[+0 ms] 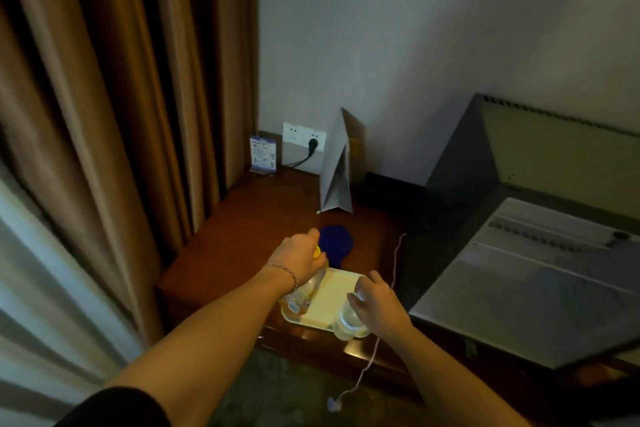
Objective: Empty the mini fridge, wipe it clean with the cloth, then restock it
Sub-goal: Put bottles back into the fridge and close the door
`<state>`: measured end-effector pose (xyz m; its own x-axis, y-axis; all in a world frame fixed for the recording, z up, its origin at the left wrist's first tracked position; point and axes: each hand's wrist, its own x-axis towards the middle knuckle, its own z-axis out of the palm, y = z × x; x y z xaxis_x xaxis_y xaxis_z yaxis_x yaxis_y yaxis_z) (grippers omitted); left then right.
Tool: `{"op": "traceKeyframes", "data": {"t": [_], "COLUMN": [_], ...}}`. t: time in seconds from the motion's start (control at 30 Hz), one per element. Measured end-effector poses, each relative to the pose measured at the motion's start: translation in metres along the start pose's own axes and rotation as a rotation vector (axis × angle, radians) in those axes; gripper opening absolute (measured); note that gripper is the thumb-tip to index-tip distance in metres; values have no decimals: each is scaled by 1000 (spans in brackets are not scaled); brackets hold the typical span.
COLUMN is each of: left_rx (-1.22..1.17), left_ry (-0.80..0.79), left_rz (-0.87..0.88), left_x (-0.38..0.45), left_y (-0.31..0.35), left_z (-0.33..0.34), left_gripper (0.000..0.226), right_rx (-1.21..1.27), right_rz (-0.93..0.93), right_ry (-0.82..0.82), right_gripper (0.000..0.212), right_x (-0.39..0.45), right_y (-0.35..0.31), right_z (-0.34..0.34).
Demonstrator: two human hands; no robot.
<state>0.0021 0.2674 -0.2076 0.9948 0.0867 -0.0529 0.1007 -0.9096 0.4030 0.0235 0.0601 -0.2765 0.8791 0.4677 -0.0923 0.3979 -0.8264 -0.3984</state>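
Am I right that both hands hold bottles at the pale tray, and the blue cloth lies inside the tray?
Not quite. In the head view the left hand and right hand do hold bottles at the pale tray, but the blue cloth lies on the wooden table just beyond the tray, not inside it.

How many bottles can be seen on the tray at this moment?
2. A yellow-capped bottle stands at the left side of the pale tray, gripped by the left hand. A clear bottle stands at its near right corner, under the right hand. The hands may hide others.
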Motion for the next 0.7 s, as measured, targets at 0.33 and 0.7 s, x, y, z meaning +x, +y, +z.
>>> {"op": "traceKeyframes", "data": {"t": [0.33,0.7], "left_rx": [-101,23], "left_ry": [-44,-86], "left_rz": [119,116], "left_x": [-12,-9], "left_y": [144,276], "left_z": [51,98], "left_gripper": [25,36], "right_rx": [27,-73], "right_rz": [118,120], "right_ry": [89,218], "right_gripper": [25,22], "right_x": [-83,-136], "right_y": [119,222], "right_z": [-86,-158]}}
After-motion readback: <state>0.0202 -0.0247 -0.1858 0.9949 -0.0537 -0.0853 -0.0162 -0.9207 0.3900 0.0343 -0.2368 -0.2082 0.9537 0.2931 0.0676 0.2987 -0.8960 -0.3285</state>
